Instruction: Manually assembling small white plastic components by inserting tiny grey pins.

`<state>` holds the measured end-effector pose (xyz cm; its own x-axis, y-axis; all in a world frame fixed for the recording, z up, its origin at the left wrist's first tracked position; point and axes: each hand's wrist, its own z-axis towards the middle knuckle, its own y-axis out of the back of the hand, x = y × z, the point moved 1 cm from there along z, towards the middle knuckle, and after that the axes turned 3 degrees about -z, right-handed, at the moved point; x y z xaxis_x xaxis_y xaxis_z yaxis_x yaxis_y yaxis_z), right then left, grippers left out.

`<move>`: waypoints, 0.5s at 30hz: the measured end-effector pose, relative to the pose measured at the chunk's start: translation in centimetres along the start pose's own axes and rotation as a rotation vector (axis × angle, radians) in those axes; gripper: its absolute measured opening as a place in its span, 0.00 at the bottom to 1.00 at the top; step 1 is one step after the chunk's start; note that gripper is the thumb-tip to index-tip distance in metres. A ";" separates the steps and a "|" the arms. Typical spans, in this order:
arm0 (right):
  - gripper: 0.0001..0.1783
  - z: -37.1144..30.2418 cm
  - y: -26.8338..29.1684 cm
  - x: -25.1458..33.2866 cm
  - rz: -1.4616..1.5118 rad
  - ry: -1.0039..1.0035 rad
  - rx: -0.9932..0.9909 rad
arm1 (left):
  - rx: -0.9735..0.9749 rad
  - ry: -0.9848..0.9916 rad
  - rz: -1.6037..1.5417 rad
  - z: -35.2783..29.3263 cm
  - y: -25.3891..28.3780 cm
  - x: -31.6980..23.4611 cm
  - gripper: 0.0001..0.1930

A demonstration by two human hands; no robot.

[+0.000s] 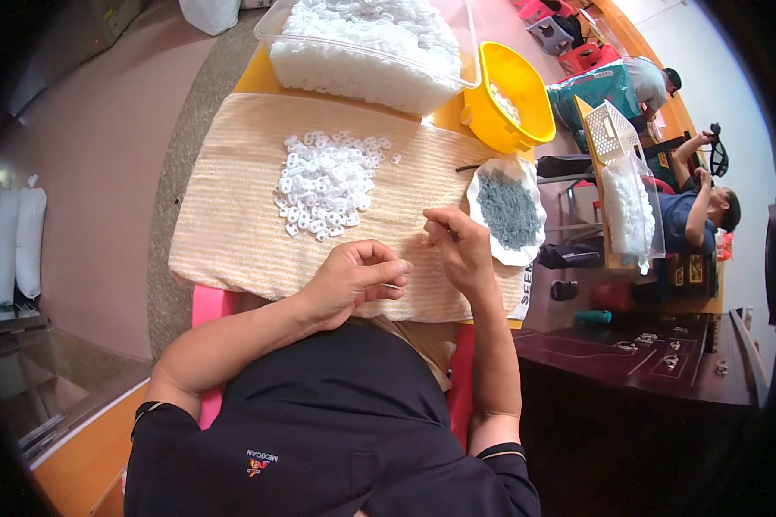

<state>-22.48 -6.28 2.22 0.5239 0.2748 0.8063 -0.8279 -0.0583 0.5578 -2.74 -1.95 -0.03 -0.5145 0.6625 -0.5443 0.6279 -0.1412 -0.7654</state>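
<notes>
My left hand [359,280] is above the near part of a beige striped cloth [233,172], thumb and fingers pinched together. Whatever lies between those fingertips is too small to make out. Slightly farther right, my right hand [461,250] is raised with thumb and forefinger pressed together, and its contents cannot be made out either. Beyond my left hand lies a loose pile of small white plastic pieces with holes [328,181]. Close to my right hand, a wavy-edged white dish [513,257] bears a heap of fine dark grey bits [507,211].
A clear plastic bin [371,95] full of white pieces stands at the far edge. Beside it is a yellow basin [535,112] with some pale pieces inside. Two other people sit at the right near a table with a white basket [612,129]. White sacks [30,241] stand at left.
</notes>
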 end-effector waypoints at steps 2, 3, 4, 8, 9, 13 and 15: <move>0.07 -0.4 -0.1 0.3 0.072 0.010 0.020 | -0.015 -0.010 -0.002 0.0 0.0 0.1 0.05; 0.06 -0.7 -0.2 0.4 0.134 -0.055 0.039 | -0.015 -0.008 0.008 0.1 0.0 0.1 0.05; 0.05 -0.8 -0.3 0.3 0.196 -0.119 0.058 | -0.016 -0.011 0.002 0.1 0.0 0.1 0.05; 0.05 -1.0 -0.1 0.5 0.209 -0.100 0.099 | -0.031 -0.024 0.008 0.0 -0.3 0.0 0.05; 0.04 -1.0 0.0 0.7 0.289 -0.149 0.130 | -0.033 -0.024 0.015 0.0 -0.4 0.0 0.05; 0.04 -1.1 0.0 0.5 0.395 -0.187 0.142 | -0.047 -0.060 0.089 -0.1 -0.7 0.1 0.05; 0.04 -1.1 0.2 0.7 0.419 -0.204 0.126 | -0.039 -0.093 0.143 -0.1 -0.8 0.1 0.04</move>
<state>-22.47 -5.03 2.70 0.1891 0.0097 0.9819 -0.9520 -0.2433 0.1858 -3.24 -1.73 0.61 -0.4690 0.5667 -0.6774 0.7196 -0.1994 -0.6651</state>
